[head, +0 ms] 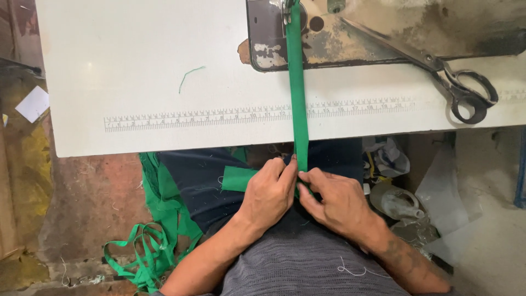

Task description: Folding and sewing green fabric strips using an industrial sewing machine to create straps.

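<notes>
Below the bench (164, 137) edge, both hands, left (268, 192) and right (334, 203), pinch the green strip (297, 98) together, keeping it taut toward the machine (383, 33); scissors (438, 71) lie right of the strip.

A sewing workshop: worn sewing machine (383, 33), scissors (455, 82), ruler-marked table (137, 82).

The top edge is cutting off the sewing machine (383, 27), so its needle and the far end of the green strip (297, 82) are lying out of view. The left hand (268, 193) and right hand (334, 200) are covering the strip's near end and part of the green piece (236, 178). The ruler (192, 118) markings are showing too small to read.
</notes>
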